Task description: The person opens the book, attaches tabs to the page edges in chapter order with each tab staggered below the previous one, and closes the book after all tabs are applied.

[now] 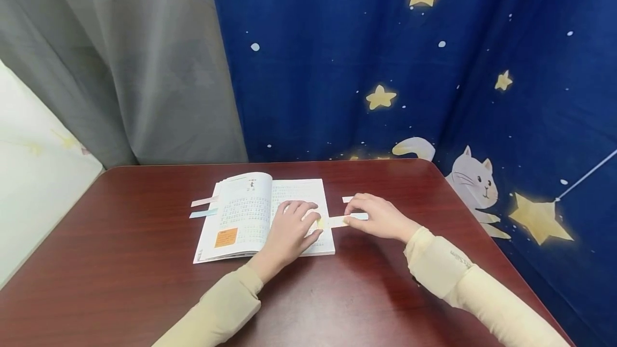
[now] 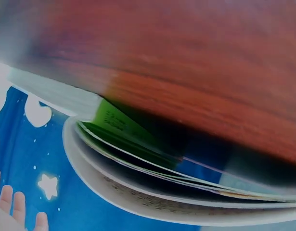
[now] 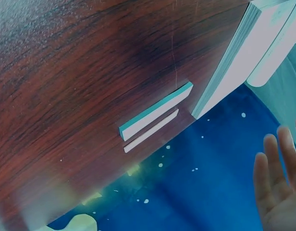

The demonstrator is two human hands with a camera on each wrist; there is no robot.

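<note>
An open book (image 1: 243, 213) lies on the table, with printed text on both pages. My left hand (image 1: 291, 226) rests on the right page, fingers spread and slightly bent, beside a small yellow patch (image 1: 320, 223). Just past the book's right edge, my right hand (image 1: 373, 216) pinches a pale sticky tab (image 1: 337, 222) between thumb and forefinger. The tab reaches the page edge. A pad of sticky tabs (image 3: 156, 113) with a teal side lies on the table, partly hidden by that hand in the head view. Near it is a thin white strip (image 3: 151, 131).
A pink tab (image 1: 204, 202) and a blue tab (image 1: 203, 213) stick out from the book's left side. The dark red wooden table (image 1: 120, 261) extends around the book. Behind it hang a grey curtain (image 1: 164, 58) and a blue curtain (image 1: 313, 58) with stars.
</note>
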